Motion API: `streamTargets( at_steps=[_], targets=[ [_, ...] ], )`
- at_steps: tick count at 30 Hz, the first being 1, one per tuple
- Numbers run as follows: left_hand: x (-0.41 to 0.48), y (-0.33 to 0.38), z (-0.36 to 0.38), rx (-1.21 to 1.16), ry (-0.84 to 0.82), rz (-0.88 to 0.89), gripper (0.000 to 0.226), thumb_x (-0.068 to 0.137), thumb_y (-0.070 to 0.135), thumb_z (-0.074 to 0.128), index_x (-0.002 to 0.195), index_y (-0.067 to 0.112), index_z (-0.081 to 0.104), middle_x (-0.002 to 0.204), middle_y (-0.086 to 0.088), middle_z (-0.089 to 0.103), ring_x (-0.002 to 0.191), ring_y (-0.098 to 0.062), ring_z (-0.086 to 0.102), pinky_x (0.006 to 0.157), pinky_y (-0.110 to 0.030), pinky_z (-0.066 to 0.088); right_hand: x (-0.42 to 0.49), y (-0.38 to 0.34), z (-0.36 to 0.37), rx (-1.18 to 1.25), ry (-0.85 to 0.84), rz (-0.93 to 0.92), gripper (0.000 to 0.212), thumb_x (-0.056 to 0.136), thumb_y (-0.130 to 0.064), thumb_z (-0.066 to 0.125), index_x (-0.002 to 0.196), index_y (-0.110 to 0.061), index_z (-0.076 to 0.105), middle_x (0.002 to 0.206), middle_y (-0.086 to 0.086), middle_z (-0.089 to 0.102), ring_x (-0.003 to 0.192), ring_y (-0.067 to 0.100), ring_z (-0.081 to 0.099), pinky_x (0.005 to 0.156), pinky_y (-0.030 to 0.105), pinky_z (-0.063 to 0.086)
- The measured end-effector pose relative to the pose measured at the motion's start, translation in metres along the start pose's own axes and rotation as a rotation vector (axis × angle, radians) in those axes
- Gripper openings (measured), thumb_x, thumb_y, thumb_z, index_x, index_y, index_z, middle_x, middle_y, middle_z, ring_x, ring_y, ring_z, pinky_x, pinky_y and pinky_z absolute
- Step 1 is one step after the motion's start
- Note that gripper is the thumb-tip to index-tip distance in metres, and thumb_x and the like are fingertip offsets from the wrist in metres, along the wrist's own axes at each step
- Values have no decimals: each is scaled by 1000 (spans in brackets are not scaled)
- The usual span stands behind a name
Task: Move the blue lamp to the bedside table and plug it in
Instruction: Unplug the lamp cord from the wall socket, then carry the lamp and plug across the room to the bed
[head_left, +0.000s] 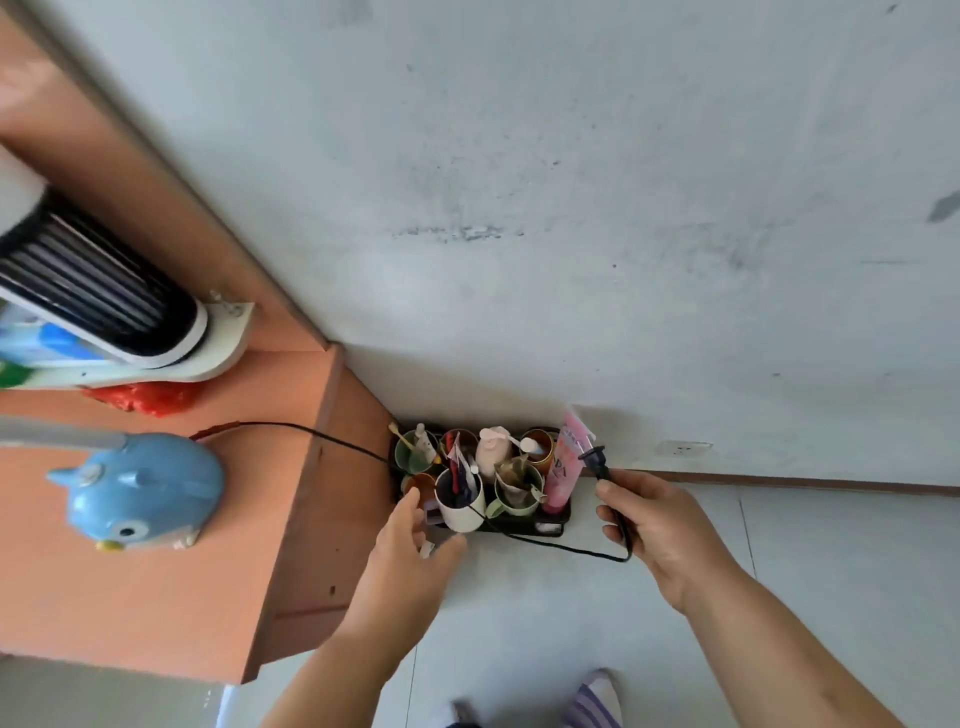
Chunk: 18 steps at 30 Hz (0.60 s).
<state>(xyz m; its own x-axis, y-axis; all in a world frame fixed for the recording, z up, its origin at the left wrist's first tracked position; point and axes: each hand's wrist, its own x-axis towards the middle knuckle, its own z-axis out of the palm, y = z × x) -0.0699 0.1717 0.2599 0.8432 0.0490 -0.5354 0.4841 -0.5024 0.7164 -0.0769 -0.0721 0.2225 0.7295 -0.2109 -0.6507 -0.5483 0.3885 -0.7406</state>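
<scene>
While lamp (140, 493) left, plug (595, 460) right-handed.

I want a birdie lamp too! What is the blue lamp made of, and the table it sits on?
The blue lamp looks like smooth, glossy plastic or maybe glazed ceramic: light glints off its rounded body, so I can't say which. The bedside table looks like wood board with a matte orange-brown coating: flat, even colour, no clear grain, and square edges.

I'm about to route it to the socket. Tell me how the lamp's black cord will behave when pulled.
The black cord sags in a loose loop below the right hand, so it is probably floppy. It passes the white cup in the organizer tray; pulling might snag or tip that.
</scene>
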Motion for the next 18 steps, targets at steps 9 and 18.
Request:
streamTargets(
  at_steps=[9, 18],
  targets=[
    [-23, -34, -108, -104, 375, -10, 51, 83, 27, 67, 130, 22, 46, 119, 2, 54, 107, -20, 56, 90, -44, 48, -62, -9, 67, -69, -38, -112, 12, 85, -8, 68, 96, -10, 73, 69, 3, 67, 66, 15, 61, 62, 29, 51],
    [-30, -54, -217, -175, 600, 170, 39, 86, 19, 67, 115, 30, 44, 118, 6, 51, 104, -18, 51, 93, -41, 43, -105, 3, 134, -85, -86, -184, 13, 85, -7, 68, 97, -10, 73, 72, 7, 68, 70, 19, 59, 64, 32, 49]
  ],
)
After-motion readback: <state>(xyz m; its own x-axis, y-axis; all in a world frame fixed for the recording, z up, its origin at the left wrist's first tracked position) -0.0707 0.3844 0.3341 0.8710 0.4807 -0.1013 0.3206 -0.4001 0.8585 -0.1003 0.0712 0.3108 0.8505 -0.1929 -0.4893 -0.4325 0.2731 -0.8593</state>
